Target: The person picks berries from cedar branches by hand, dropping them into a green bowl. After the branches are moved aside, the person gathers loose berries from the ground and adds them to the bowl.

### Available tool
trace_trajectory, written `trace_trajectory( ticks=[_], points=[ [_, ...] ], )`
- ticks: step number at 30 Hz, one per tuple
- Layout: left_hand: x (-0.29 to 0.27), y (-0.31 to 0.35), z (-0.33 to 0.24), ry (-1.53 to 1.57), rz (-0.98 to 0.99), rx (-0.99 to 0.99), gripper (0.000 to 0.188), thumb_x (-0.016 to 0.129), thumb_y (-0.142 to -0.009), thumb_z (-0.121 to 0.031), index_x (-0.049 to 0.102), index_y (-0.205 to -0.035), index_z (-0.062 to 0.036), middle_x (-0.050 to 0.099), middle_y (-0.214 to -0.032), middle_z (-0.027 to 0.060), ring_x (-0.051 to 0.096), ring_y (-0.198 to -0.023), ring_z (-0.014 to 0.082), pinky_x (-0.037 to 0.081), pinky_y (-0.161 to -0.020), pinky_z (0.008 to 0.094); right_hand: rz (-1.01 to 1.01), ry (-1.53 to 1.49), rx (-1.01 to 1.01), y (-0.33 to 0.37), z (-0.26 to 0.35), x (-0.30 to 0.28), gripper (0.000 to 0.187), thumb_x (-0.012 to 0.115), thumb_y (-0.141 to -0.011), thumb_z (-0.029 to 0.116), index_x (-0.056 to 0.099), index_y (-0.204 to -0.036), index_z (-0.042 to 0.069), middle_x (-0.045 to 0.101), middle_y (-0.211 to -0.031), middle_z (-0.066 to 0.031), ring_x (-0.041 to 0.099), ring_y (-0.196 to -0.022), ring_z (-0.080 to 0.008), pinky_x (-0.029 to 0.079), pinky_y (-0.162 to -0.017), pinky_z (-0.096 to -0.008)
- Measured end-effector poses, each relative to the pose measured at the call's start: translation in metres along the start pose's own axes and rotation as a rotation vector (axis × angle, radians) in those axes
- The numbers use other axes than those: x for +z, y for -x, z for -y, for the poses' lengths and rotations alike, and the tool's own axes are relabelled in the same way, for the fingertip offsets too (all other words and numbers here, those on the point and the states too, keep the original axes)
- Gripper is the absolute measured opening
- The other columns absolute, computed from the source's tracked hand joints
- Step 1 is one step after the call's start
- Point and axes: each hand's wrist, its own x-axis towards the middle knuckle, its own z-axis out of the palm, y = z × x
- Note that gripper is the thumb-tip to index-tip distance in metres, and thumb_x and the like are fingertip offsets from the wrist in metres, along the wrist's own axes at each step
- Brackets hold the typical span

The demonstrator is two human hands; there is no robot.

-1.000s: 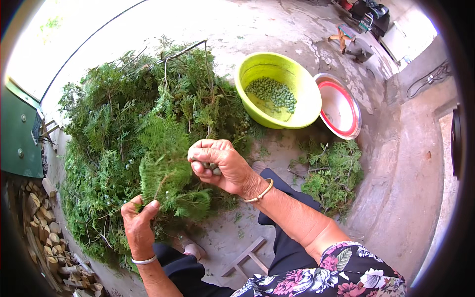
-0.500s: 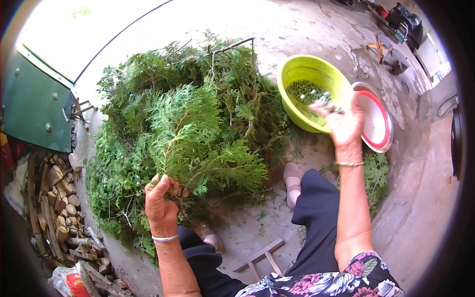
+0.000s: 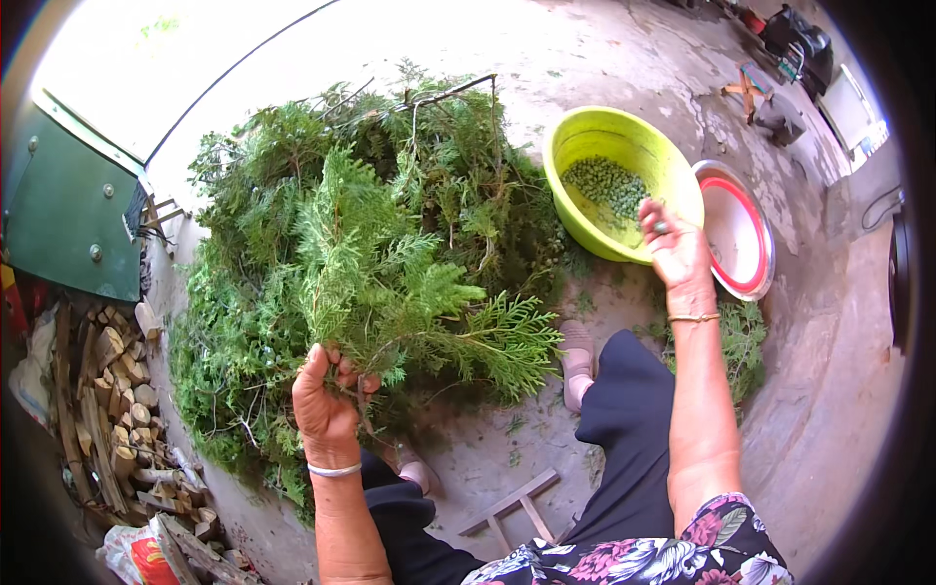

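Note:
My left hand (image 3: 330, 405) is closed around the stem of a leafy cypress-like branch (image 3: 361, 263), whose flat green sprays fan out over a large heap of cut greenery (image 3: 234, 331). Over the near right rim of a yellow-green plastic tub (image 3: 682, 185), my right hand (image 3: 680, 255) has its fingers curled in. A small pale-green cone (image 3: 661, 228) shows between those fingers; whether more lie in the palm is hidden. Many small green cones (image 3: 606, 185) cover part of the tub's bottom.
Right of the tub leans a white basin with a red rim (image 3: 749, 234). Split firewood (image 3: 127, 409) is stacked at the left, below a green metal panel (image 3: 73, 200). A small wooden frame (image 3: 512, 502) lies between my feet. Loose sprigs (image 3: 743, 341) lie by the basin.
My right hand has drawn slightly down from over the tub and its fingers have curled in. The branch in my left hand has tilted, its right spray swinging further right.

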Motion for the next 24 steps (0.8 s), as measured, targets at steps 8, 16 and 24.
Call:
trace_trajectory(
  ticks=[8, 16, 24],
  points=[
    [0.016, -0.002, 0.017, 0.236, -0.046, -0.217, 0.023, 0.057, -0.091, -0.028, 0.058, -0.077, -0.0097, 0.053, -0.065, 0.0016, 0.049, -0.051, 0.0116, 0.045, -0.051, 0.0323, 0.401, 0.619, 0.435, 0.097, -0.124, 0.097, 0.016, 0.063, -0.088, 0.013, 0.064, -0.094, -0.003, 0.065, -0.078, -0.0088, 0.059, -0.062, -0.0101, 0.047, -0.052, -0.0181],
    [0.02, 0.001, 0.033, 0.132, -0.022, -0.247, 0.018, 0.059, -0.09, -0.023, 0.058, -0.082, -0.0076, 0.055, -0.071, 0.0033, 0.049, -0.058, 0.0129, 0.045, -0.057, 0.0341, 0.539, 0.831, 0.062, 0.1, -0.177, 0.064, 0.014, 0.061, -0.089, 0.015, 0.058, -0.096, 0.003, 0.06, -0.078, -0.0039, 0.056, -0.062, -0.0134, 0.046, -0.05, -0.0243],
    [0.012, 0.005, 0.036, -0.004, -0.042, -0.206, 0.016, 0.06, -0.089, -0.021, 0.057, -0.082, -0.0067, 0.056, -0.074, 0.0044, 0.053, -0.062, 0.015, 0.049, -0.054, 0.0402, 0.53, 0.53, 0.434, 0.122, -0.144, 0.096, 0.032, 0.063, -0.088, 0.021, 0.054, -0.115, 0.005, 0.062, -0.087, -0.0017, 0.054, -0.068, -0.0068, 0.046, -0.053, -0.0234]
  ],
)
